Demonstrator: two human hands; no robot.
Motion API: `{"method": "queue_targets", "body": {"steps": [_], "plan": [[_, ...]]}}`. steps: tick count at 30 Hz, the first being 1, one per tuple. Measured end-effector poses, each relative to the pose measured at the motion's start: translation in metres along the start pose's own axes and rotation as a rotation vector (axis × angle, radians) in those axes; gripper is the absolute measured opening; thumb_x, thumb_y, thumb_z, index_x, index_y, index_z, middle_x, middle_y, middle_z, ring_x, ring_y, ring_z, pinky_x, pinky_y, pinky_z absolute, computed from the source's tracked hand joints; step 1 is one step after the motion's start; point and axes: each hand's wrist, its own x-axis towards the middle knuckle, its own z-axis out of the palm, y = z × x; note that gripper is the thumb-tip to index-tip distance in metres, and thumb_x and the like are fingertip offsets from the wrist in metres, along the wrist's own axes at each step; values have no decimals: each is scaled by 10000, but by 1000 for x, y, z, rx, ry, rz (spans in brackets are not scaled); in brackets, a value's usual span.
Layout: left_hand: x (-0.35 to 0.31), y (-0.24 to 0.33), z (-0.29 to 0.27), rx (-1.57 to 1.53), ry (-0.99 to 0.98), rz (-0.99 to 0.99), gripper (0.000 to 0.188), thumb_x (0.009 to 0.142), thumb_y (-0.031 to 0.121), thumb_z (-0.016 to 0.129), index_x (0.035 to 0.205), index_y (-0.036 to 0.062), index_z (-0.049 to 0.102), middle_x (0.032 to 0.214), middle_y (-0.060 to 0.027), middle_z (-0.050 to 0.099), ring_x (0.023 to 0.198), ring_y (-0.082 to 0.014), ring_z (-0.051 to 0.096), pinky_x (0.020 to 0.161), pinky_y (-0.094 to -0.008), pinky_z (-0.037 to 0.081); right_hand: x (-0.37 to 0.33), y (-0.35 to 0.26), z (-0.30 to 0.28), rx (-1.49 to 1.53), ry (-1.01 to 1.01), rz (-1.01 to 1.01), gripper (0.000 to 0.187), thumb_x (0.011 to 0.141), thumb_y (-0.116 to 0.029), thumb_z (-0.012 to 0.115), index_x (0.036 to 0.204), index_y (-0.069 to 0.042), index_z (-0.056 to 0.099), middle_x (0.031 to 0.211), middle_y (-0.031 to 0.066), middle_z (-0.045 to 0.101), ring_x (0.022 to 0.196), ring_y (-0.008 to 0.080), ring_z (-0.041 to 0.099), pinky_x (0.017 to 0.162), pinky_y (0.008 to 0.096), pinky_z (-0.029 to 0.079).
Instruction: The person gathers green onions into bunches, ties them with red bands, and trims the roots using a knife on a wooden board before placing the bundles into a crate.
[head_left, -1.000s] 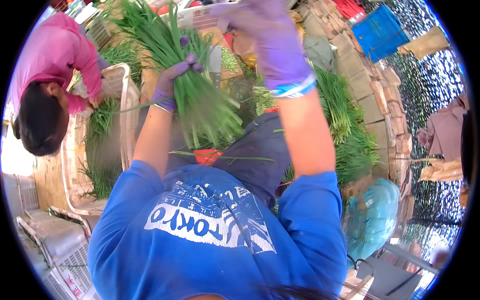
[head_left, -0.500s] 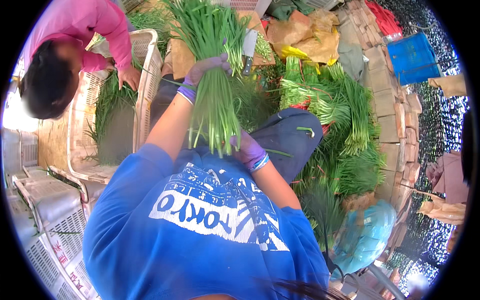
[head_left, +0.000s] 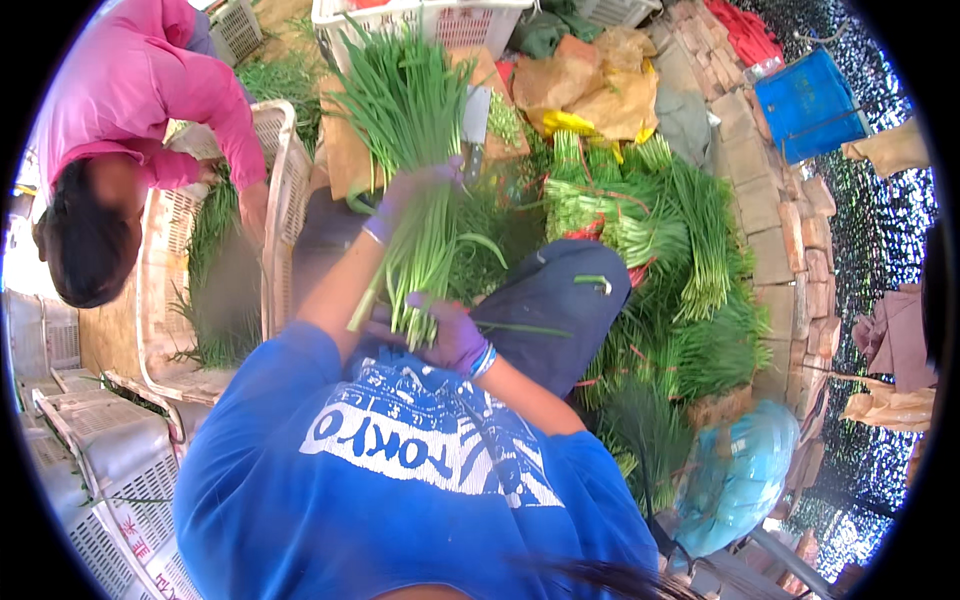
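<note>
A thick bunch of garlic chives (head_left: pixel 400 100) hangs in front of my body, leaves pointing away and pale stem ends toward my shirt. My left hand (head_left: pixel 408 198), in a purple glove, is wrapped around its middle. At the stem ends, my right hand (head_left: pixel 452 336), also purple-gloved, has its fingers round the lower stems. A few stems splay out to either side of the bunch. Beyond the bunch, a cleaver (head_left: pixel 475 120) with a dark handle lies on a wooden board (head_left: pixel 497 85), beside chopped pale stem pieces (head_left: pixel 503 122).
Tied chive bundles (head_left: pixel 610 205) are piled to my right, near a brick border (head_left: pixel 765 215). At left, a person in pink (head_left: pixel 120 95) reaches into a white plastic crate (head_left: pixel 280 230) of greens. A blue crate (head_left: pixel 810 105) and a blue bag (head_left: pixel 735 480) lie further right.
My right hand has moved left and closed on the stem ends, which now spread more. The view has shifted slightly. The person in pink has leaned further down over the crate.
</note>
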Motion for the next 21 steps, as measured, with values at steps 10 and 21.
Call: {"method": "queue_targets", "body": {"steps": [10, 21], "plan": [[10, -15, -12, -62, -309, -22, 344, 694, 61, 607, 1023, -12, 539, 905, -71, 567, 782, -176, 563, 729, -323, 461, 10, 12, 28, -291, 272, 5, 233, 770, -200, 644, 952, -66, 587, 820, 7, 584, 680, 67, 535, 522, 204, 424], [19, -14, -7, 102, -249, -29, 359, 669, 4, 615, 1016, -41, 538, 895, -121, 604, 752, -215, 600, 674, -332, 500, 48, 25, 3, -478, 524, -405, 326, 665, -176, 690, 920, -5, 580, 824, 61, 598, 730, 166, 557, 675, 298, 444]]}}
